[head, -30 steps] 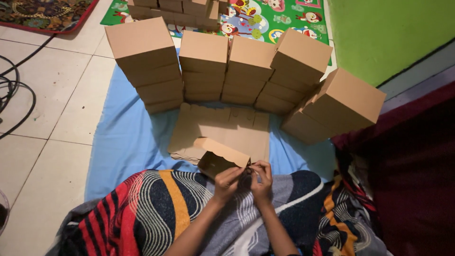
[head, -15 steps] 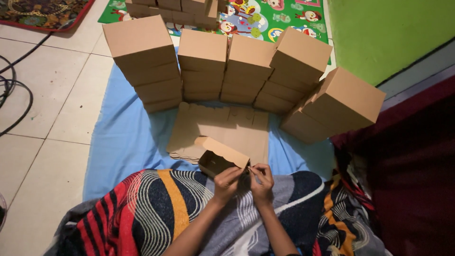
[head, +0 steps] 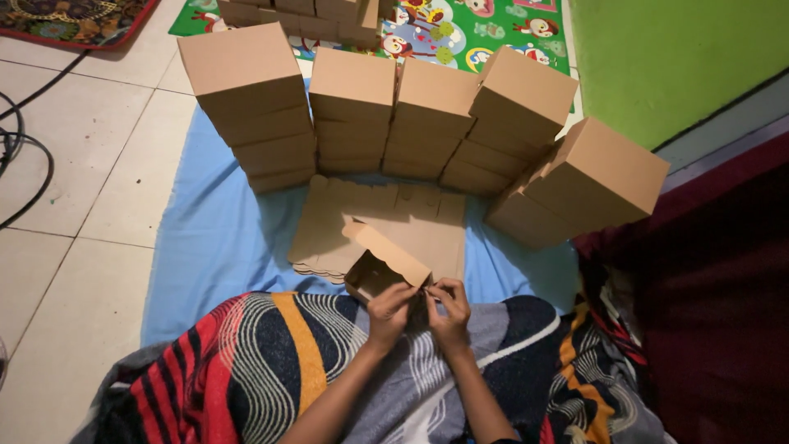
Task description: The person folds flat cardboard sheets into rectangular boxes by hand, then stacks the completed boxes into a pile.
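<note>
Left hand (head: 389,306) and right hand (head: 449,304) are pinching, fingers clamped, the near edge of a half-folded cardboard box (head: 383,265), lid flap standing open. Box is sitting over the lap on a striped blanket (head: 271,362), just before flat cardboard blanks (head: 382,222) and stacked finished boxes (head: 353,107).

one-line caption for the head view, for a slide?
Both hands, left hand and right hand, grip a half-folded brown cardboard box before flat cardboard blanks and stacked finished boxes.

L hand (head: 389,306) fingers curled, pinching | R hand (head: 449,306) same | hands touching, forearms converge
</note>
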